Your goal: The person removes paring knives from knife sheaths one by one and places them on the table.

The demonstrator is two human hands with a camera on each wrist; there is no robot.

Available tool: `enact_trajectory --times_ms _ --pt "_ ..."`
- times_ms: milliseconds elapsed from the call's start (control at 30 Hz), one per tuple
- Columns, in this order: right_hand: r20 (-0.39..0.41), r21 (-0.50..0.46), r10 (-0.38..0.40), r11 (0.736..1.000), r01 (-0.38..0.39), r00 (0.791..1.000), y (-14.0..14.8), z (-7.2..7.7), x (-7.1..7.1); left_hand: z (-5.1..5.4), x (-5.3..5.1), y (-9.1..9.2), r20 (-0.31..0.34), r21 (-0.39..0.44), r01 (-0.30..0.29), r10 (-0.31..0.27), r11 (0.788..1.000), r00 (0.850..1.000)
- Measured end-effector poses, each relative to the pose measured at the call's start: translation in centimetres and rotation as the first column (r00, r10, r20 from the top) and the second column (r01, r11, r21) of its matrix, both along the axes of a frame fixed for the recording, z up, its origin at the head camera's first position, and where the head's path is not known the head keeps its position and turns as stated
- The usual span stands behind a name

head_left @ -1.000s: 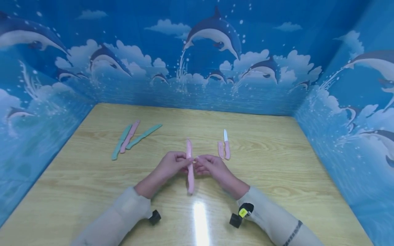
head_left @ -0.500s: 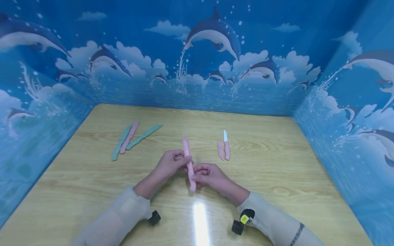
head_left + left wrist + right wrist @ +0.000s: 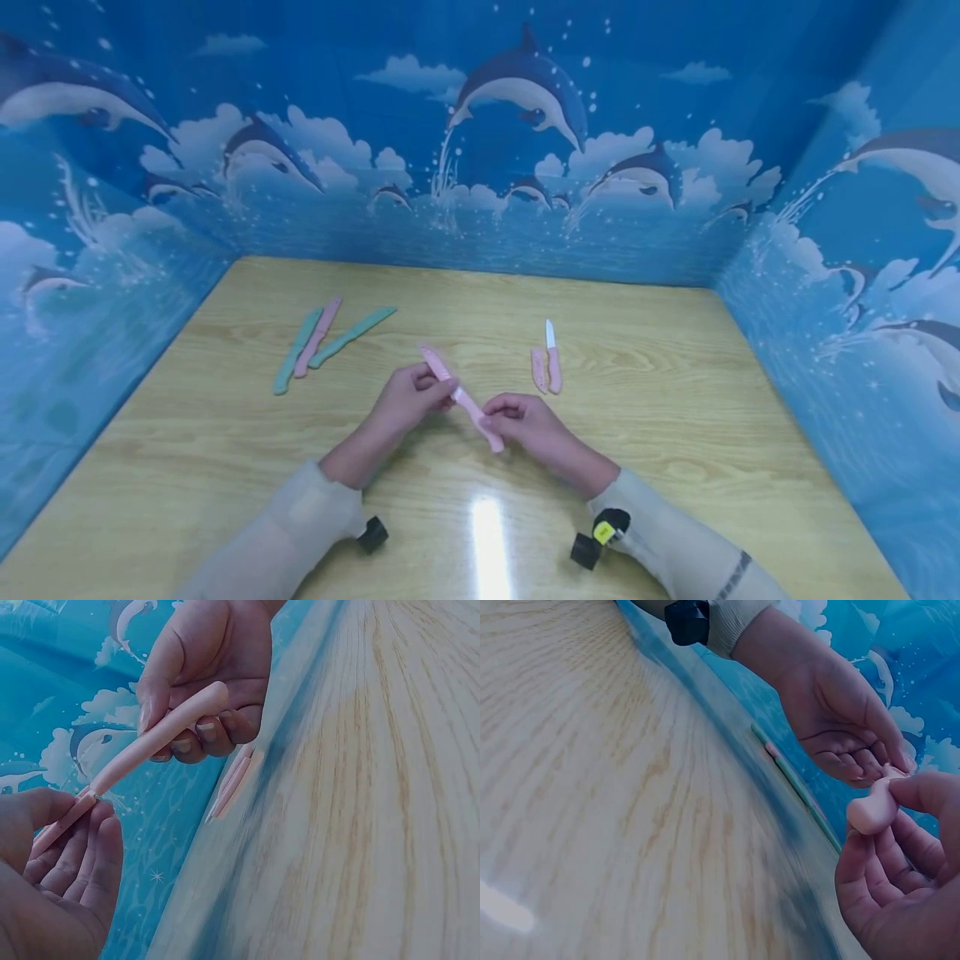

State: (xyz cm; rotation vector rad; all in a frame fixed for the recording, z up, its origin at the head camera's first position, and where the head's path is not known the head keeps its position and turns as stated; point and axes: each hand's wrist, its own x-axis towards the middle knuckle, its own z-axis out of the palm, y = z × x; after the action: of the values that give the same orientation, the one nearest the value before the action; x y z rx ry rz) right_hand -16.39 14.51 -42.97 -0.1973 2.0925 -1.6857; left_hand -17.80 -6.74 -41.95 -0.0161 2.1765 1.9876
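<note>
A pink sheathed knife is held above the table between both hands, slanting down to the right in the head view. My left hand (image 3: 405, 402) pinches its pink sheath (image 3: 437, 363) between thumb and fingers. The knife's smooth pink handle (image 3: 161, 739) is gripped by my right hand (image 3: 536, 427), with its rounded butt sticking out past the fingers. Where handle and sheath meet, close to the left fingertips, I cannot tell how much blade shows. Beyond the right hand lie a small bare paring knife (image 3: 554, 367) with a pink handle and its separate pink sheath (image 3: 538, 370).
At the left of the wooden table (image 3: 675, 433) lie a green knife (image 3: 297, 352), a pink knife (image 3: 318, 335) and another green knife (image 3: 352, 337), close together. A dolphin-print cloth (image 3: 480, 225) walls the table at the back and sides.
The right hand has moved from the middle of the knife down onto its handle. From nearly upright in the head view, the knife has turned to a slant, its handle swinging right.
</note>
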Motion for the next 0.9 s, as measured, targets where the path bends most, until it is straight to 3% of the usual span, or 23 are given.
enact_trajectory --times_ms 200,433,567,733,900 --pt "-0.017 -0.001 -0.024 1.000 0.024 1.000 0.5 -0.1 -0.2 -0.2 0.1 -0.5 -0.010 0.001 -0.004 0.004 1.000 1.000" --pt "-0.037 -0.017 -0.043 0.999 0.043 0.998 1.6 -0.3 -0.7 0.0 0.2 -1.1 -0.013 -0.011 -0.064 0.064 0.998 0.998" --pt "-0.053 -0.028 -0.064 0.998 0.062 0.997 2.2 -0.1 -0.9 0.0 0.1 -1.4 -0.005 -0.003 -0.068 0.068 0.998 0.998" --pt "-0.057 -0.047 -0.098 0.994 0.095 0.994 2.8 0.0 -1.3 -0.1 0.2 -1.6 0.009 -0.051 -0.037 0.038 0.998 0.999" --pt "-0.053 -0.058 -0.139 0.989 0.135 0.989 3.1 0.1 -1.7 -0.4 0.3 -1.8 0.014 -0.083 0.042 -0.041 0.996 0.999"
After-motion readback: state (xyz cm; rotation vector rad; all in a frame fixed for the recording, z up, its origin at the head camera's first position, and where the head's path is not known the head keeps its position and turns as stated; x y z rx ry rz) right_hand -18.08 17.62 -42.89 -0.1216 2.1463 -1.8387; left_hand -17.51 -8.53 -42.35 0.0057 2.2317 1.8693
